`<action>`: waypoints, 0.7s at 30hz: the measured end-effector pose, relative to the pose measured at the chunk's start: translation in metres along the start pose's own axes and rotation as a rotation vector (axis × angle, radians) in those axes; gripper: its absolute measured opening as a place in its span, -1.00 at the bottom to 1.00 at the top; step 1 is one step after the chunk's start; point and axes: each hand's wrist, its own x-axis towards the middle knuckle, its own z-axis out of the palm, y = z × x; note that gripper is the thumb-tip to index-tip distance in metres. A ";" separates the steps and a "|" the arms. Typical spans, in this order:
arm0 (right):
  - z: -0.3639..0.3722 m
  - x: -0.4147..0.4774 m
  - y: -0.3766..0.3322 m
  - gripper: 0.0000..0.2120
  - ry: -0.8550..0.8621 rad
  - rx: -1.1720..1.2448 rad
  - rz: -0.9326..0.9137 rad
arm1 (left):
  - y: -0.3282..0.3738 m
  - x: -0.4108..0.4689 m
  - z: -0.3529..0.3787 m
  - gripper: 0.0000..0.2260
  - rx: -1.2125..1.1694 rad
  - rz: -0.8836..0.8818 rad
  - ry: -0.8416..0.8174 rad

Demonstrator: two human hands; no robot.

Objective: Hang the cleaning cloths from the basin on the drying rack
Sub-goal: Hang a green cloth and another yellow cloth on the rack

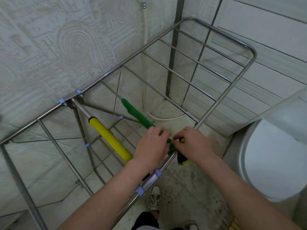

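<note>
A steel drying rack (221, 100) fills the view. A yellow cloth (110, 140) hangs folded over one rail on the left. A green cloth (135, 112) is draped along the neighbouring rail. My left hand (152, 146) lies over the near end of the green cloth, fingers curled on it. My right hand (192, 145) pinches the same end next to the rack's side bar. A yellow-and-black cloth (181, 159) hangs under my right hand, partly hidden. The basin is out of view.
A textured white wall stands on the left and a tiled wall at the back right. A white rounded appliance (269, 153) sits close on the right. A white hose (163, 117) lies on the tiled floor under the rack. My shoe (154, 198) shows below.
</note>
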 end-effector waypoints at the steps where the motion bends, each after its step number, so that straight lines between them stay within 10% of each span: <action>1: 0.000 0.000 -0.002 -0.80 -0.026 -0.022 -0.015 | -0.004 0.001 0.002 -0.63 0.001 -0.022 0.022; 14: 0.000 -0.003 -0.005 -0.86 -0.121 -0.097 -0.020 | -0.008 0.006 0.027 -0.68 0.230 0.052 0.054; 21: -0.029 -0.020 0.004 -0.94 -0.094 0.566 0.172 | 0.005 -0.010 0.004 -0.74 -0.495 -0.061 0.211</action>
